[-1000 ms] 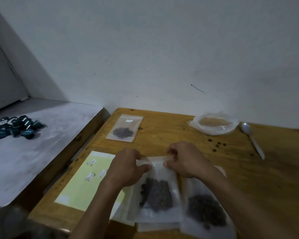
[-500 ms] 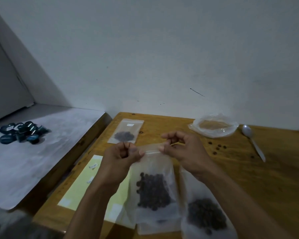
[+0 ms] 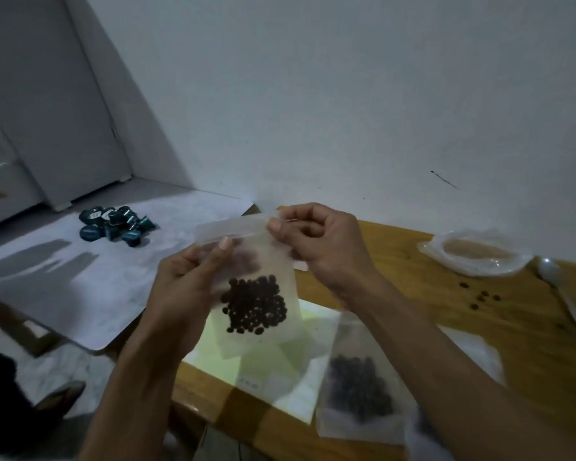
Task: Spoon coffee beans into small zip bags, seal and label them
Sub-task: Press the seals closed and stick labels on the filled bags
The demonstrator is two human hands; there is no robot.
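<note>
Wooden bench (image 3: 446,294) carries the work. Zip bag (image 3: 256,287) is held upright above its near-left edge, seal strip running left-right at top, coffee beans (image 3: 255,306) pooled low inside. Left hand (image 3: 187,287) pinches the strip's left part; right hand (image 3: 320,242) pinches its right end. Second filled bag (image 3: 359,394) lies flat. Spoon (image 3: 562,294) rests far right.
</note>
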